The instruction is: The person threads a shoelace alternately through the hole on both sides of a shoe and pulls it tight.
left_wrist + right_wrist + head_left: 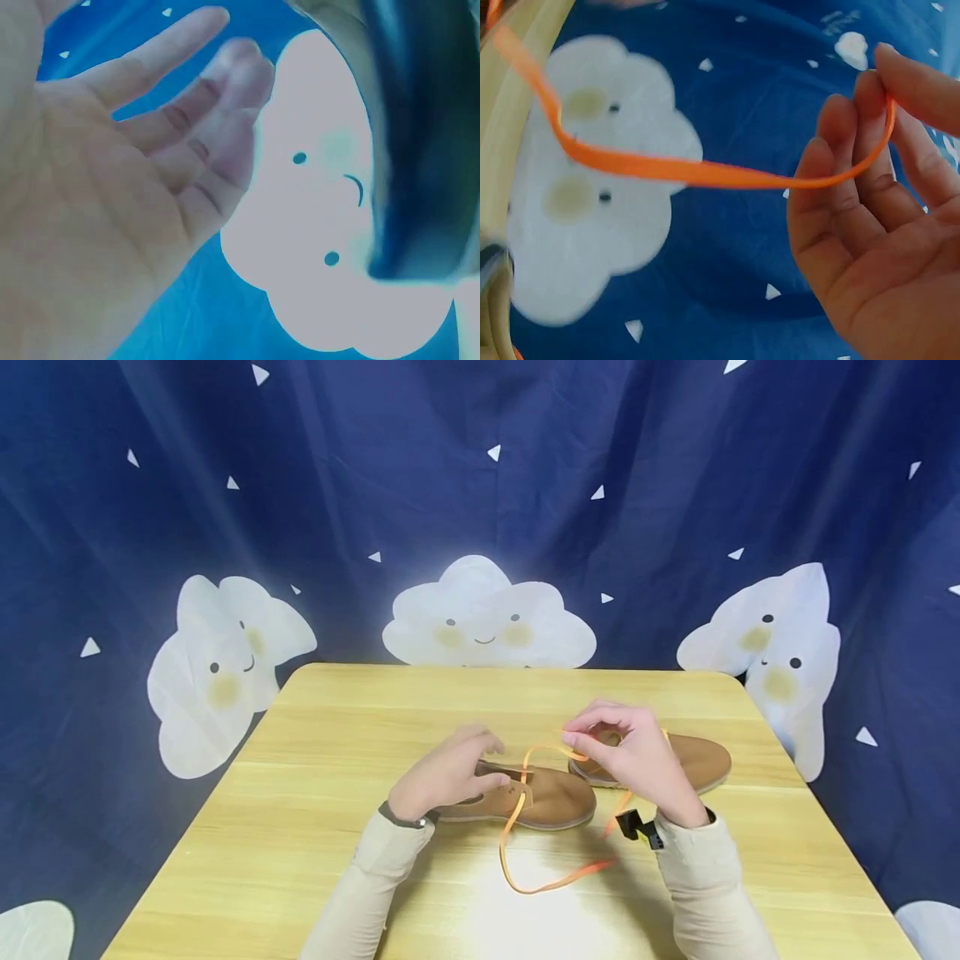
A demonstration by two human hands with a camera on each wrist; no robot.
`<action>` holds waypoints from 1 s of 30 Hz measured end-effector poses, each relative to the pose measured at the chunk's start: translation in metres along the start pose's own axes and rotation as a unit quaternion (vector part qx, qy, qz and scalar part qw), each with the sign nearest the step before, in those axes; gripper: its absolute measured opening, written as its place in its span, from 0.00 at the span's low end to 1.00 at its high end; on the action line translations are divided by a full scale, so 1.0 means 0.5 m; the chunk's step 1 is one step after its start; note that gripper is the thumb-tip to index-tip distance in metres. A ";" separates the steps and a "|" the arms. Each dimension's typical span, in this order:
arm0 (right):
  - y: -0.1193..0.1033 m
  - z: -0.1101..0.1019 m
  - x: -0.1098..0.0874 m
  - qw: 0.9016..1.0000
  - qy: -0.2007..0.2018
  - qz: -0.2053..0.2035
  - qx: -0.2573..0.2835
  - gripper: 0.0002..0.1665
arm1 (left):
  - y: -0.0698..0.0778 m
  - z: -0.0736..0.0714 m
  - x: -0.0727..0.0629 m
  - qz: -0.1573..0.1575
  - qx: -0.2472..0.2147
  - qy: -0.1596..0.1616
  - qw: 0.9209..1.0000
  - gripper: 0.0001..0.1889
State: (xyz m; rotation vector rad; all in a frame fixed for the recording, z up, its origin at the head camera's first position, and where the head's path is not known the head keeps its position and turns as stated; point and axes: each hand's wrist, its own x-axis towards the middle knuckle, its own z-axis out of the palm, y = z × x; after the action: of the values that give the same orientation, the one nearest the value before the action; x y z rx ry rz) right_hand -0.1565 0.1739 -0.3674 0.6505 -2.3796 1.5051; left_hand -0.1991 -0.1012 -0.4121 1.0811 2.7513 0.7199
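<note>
"Lace [577,874], position?"

"Head frame, right of centre, lower half. Orange; runs across the near shoe [558,799]. One length arcs up to the right hand [633,756], another loops down toward the bottom edge."

"Fingers there?"

"Grasping it: thumb and fingertips pinch the strip, in front of the far shoe [701,760]. Right wrist frame agrees: strip crosses from upper left to the fingertips at right."

"And the left hand [446,777]?"

"Released. Fingers loosely bent, nothing held; thumb over the near shoe's opening. Contact: cannot tell."

"Shoes?"

"Both brown, toes to frame right, on the table [285,860]. Near one at centre; far one at right, partly hidden."

"Backdrop?"

"Blue curtain [487,510], upper frame."
</note>
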 end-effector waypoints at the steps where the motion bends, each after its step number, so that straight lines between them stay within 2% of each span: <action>1: 0.000 0.003 -0.001 1.000 -0.004 0.003 -0.017 0.05 | 0.002 -0.001 0.001 0.005 -0.005 0.000 1.000 0.16; 4: 0.003 0.013 -0.003 0.998 -0.022 0.010 -0.059 0.07 | 0.007 0.003 0.004 0.007 -0.012 -0.015 1.000 0.07; 8: 0.012 0.031 -0.005 0.992 -0.063 0.012 -0.109 0.11 | 0.012 0.018 0.010 0.001 -0.002 -0.039 0.999 0.07; 13: 0.026 0.064 -0.003 0.976 -0.131 -0.006 -0.175 0.11 | 0.014 0.038 0.017 -0.012 0.006 -0.052 0.999 0.06; 18: 0.038 0.098 -0.003 0.962 -0.183 -0.022 -0.200 0.13 | 0.016 0.047 0.017 -0.013 0.006 -0.057 0.998 0.08; 23: 0.045 0.120 -0.009 0.953 -0.199 -0.029 -0.226 0.14 | 0.018 0.048 0.013 -0.017 -0.018 -0.070 0.997 0.09; 30: 0.052 0.138 -0.012 0.949 -0.204 -0.038 -0.236 0.14 | 0.014 0.046 0.015 -0.007 -0.018 -0.074 0.997 0.11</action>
State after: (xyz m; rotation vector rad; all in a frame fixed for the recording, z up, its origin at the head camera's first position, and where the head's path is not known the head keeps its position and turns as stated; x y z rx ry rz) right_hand -0.1622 0.1227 -0.4204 0.9860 -2.8301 0.7653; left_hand -0.1944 -0.0829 -0.4287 1.0614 2.6095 0.6554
